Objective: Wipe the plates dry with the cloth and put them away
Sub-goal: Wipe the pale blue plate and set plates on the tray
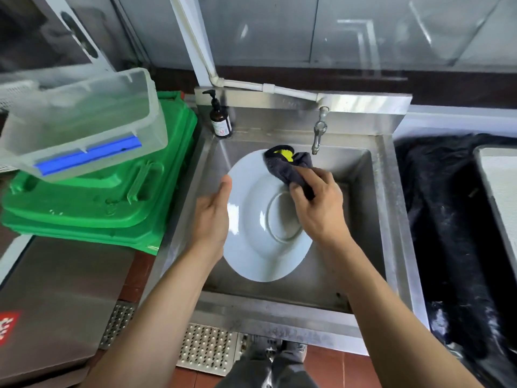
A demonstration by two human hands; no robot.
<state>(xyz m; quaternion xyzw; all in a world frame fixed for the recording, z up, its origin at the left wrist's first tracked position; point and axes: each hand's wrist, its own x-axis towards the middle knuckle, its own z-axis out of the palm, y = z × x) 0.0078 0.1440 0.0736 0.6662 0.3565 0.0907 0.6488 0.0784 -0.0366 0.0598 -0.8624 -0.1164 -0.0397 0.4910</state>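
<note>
A white plate (251,219) is held over the steel sink (391,219), turned so its underside and foot ring face me. My left hand (212,217) grips its left rim, thumb on the edge. My right hand (319,208) presses a dark grey cloth (288,169) with a yellow patch against the plate's upper right part. Part of the cloth sticks out past the plate's top edge.
A tap (320,133) hangs over the sink's back, a brown pump bottle (220,119) at its back left corner. Green plastic lids (92,203) are stacked at left under a clear plastic box (84,121). A black bag-lined bin (447,219) stands at right.
</note>
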